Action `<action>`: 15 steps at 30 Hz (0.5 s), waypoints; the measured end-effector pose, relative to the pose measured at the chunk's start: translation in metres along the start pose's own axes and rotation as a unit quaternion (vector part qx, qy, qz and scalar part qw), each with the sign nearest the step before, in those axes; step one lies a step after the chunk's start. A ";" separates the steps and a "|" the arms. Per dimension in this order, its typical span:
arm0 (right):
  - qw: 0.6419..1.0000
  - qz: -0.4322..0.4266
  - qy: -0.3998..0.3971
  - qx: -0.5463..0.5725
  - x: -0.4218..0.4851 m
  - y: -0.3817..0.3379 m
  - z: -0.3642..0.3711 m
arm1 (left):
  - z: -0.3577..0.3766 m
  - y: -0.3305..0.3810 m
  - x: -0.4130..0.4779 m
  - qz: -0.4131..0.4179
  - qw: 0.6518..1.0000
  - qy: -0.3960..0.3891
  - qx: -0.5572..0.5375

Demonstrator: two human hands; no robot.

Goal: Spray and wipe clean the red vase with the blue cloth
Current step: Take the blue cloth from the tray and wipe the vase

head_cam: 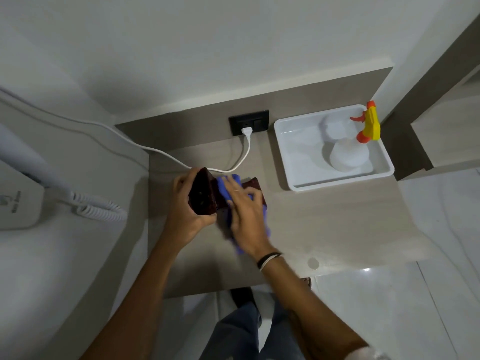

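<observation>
Sitting in tray (291, 162): seemingly lone spray bottle (349, 154).

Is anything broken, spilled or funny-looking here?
Nothing looks broken or spilled. The vase is tipped on its side, but only because the left hand holds it while the right hand presses the cloth on it. The spray bottle stands in its tray. The cord trails across the desk behind the vase.

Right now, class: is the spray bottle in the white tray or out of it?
In. The spray bottle stands upright inside the white tray, its yellow-and-orange trigger head uppermost; neither hand touches it.
</observation>
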State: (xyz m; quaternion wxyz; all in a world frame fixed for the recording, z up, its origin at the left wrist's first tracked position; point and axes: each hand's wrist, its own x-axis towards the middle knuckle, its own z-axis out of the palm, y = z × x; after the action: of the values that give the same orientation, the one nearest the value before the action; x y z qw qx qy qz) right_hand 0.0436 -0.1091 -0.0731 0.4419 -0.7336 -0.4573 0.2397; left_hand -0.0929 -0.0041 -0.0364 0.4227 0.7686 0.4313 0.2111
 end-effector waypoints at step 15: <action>0.996 -0.038 0.036 0.070 -0.005 -0.017 -0.003 | 0.014 0.008 -0.002 0.016 1.000 -0.011 0.002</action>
State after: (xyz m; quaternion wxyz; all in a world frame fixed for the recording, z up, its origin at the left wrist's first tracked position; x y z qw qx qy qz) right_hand 0.0358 -0.1121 -0.0575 0.5168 -0.6912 -0.4509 0.2277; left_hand -0.0806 -0.0147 -0.0370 0.4225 0.7783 0.4151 0.2085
